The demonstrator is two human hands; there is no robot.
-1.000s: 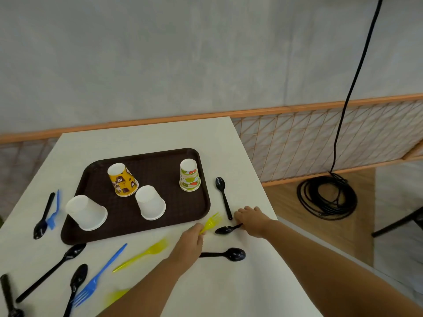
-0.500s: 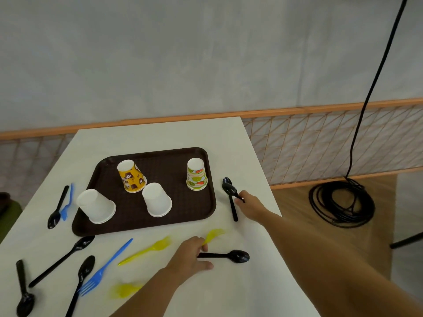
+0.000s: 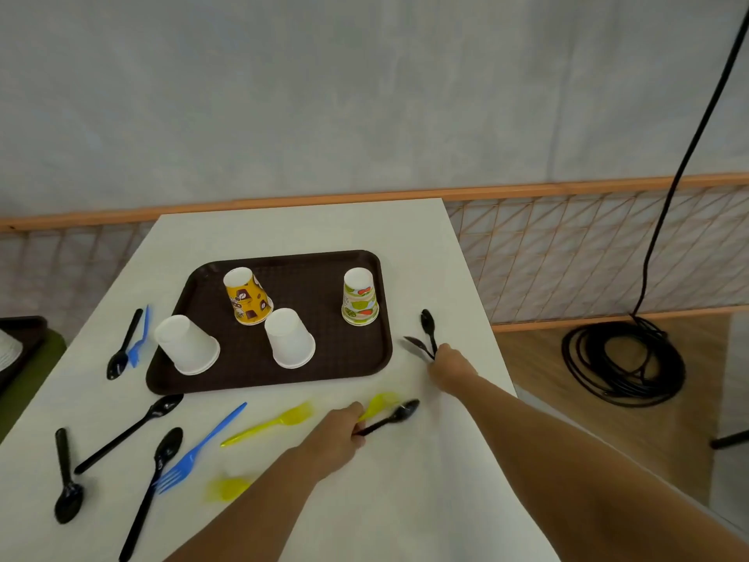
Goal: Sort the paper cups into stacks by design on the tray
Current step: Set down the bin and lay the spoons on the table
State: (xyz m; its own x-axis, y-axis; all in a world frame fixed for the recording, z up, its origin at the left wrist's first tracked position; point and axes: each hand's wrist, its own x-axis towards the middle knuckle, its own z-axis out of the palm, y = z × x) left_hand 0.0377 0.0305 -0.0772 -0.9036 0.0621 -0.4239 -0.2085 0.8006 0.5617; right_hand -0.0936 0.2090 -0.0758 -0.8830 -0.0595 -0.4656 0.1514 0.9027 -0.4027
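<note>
Starting far left on the worktop: a near black spoon lying alone, and further back a second black spoon with a small blue fork touching it. Then a slanted black spoon and a long black spoon, with a long blue fork resting its tines against the latter.

Up on the brown tray, four upside-down stacks of cups, all apart: left white stack at the near-left corner, yellow stack further back, middle white stack just near of it, green-patterned stack alone at the far right.

Near of the tray, a loose yellow fork flat on the worktop, and a yellow blur nearer still, too smeared to name.

Now the left hand: reaching in from the near edge, arm angled right, fingers curled tight round two handles at once, a yellow utensil and a slim black spoon, both heads pointing right and away.

Over to the right hand: arm stretched long beside the tray's right rim, fist closed on a far-pointing black spoon and a blurred black utensil fanned out to the left.

Off the worktop, on the floor at right, a coiled black cable.
</note>
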